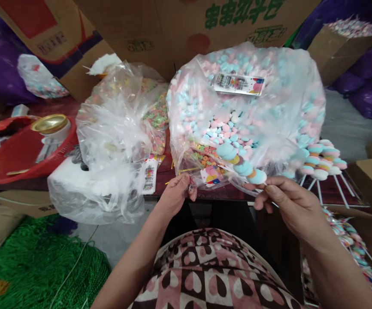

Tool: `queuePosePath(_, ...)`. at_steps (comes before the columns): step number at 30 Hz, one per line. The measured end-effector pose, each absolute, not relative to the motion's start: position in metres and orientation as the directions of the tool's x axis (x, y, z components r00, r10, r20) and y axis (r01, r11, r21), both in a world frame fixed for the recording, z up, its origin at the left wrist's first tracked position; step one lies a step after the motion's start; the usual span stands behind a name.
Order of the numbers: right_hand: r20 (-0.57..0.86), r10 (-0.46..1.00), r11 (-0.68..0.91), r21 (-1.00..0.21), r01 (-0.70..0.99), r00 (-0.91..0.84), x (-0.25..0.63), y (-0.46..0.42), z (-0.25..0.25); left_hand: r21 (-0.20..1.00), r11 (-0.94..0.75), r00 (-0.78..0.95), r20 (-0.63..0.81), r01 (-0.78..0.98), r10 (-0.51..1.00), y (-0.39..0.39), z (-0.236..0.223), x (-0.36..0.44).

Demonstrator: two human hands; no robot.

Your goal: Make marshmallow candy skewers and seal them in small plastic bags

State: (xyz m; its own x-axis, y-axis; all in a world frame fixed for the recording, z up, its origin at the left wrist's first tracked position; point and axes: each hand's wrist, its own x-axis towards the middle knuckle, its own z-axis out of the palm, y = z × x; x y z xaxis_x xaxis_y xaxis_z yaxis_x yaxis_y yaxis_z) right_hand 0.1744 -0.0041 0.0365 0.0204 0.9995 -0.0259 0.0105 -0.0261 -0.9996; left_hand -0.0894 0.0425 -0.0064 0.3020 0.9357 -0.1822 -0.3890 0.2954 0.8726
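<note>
My right hand (287, 204) pinches the stick of a candy skewer (242, 165) threaded with blue, yellow and orange pieces, held in front of a big clear bag of pastel candies (269, 107). My left hand (176, 193) is closed at the bag's lower left edge, fingers curled by a thin yellow stick (181, 172); what it grips I cannot make out. Small colourful ring candies (205, 154) lie inside the bag's bottom.
A second crumpled clear bag (115, 128) stands to the left. A red basket (28, 154) with a gold-lidded jar (50, 124) sits far left. Finished skewers (322, 161) lie at right on the dark table (330, 195). Cardboard boxes (173, 25) stand behind; green netting (40, 262) lies lower left.
</note>
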Motion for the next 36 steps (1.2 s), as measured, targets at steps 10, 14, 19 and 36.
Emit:
queuePosePath(10,-0.011,0.998,0.012,-0.927,0.374,-0.059,0.213,-0.011,0.028,0.888,0.285,0.322,-0.168,-0.361,0.932,0.050,-0.005,-0.088)
queuePosePath(14,-0.018,0.999,0.002,-0.910,0.414,-0.045,0.222,-0.010,0.029,0.913,0.269,0.324,-0.166,-0.306,0.931,0.052,-0.003,-0.088)
queuePosePath(19,-0.010,1.000,0.000,-0.893,0.451,-0.020,0.229,-0.009,0.031,0.943,0.242,0.349,-0.153,-0.227,0.925,0.053,-0.004,-0.090)
queuePosePath(36,0.067,0.998,0.042,-0.831,0.555,0.024,0.232,-0.011,0.046,0.973,0.198,0.396,-0.135,-0.122,0.908,0.047,0.001,-0.097)
